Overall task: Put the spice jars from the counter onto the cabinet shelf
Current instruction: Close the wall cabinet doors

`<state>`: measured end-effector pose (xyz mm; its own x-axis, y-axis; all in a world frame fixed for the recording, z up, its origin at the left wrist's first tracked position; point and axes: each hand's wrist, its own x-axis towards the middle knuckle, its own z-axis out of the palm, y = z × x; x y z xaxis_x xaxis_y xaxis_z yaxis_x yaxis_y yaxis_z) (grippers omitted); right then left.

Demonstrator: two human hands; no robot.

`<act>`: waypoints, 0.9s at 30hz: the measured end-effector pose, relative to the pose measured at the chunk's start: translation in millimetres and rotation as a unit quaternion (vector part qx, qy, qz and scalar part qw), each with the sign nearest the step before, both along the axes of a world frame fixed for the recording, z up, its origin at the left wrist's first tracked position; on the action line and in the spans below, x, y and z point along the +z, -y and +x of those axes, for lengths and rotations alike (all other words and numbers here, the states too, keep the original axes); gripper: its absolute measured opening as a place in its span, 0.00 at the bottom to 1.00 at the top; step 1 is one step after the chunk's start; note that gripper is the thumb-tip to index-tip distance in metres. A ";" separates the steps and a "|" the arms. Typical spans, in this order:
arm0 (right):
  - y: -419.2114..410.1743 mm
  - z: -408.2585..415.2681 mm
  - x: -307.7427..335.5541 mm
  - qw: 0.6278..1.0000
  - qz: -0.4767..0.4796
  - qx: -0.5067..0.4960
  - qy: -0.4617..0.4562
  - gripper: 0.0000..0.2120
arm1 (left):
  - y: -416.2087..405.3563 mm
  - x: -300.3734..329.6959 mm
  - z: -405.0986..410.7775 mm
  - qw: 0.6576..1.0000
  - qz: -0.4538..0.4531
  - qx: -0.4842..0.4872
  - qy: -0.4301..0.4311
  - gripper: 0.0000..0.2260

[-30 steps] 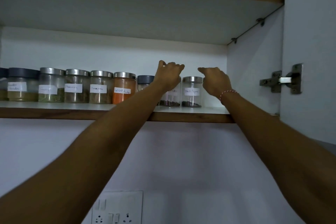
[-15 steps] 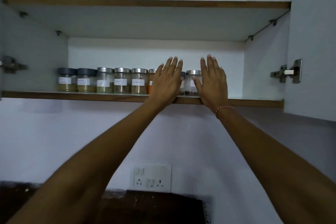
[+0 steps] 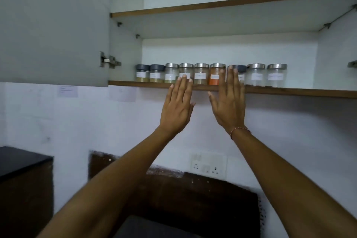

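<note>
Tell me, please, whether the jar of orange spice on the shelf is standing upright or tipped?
Upright. The orange spice jar sits level on the cabinet shelf, steel lid on top, in line with its neighbours.

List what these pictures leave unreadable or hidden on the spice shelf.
- Jar labels: head view, too small and blurred to read.
- Grey-lidded jar: mostly covered by the right hand.
- Fourth jar's label: partly hidden by the left hand.
- Shelf: its right end is cut off by the frame edge.
</note>
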<state>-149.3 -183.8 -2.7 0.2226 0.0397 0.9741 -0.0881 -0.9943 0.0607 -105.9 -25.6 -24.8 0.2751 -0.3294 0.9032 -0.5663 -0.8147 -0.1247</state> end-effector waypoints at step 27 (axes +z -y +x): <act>-435.6 -82.2 6.9 0.986 -0.070 0.143 -0.044 0.33 | -433.9 10.6 -111.7 0.982 -0.014 0.174 0.070 0.28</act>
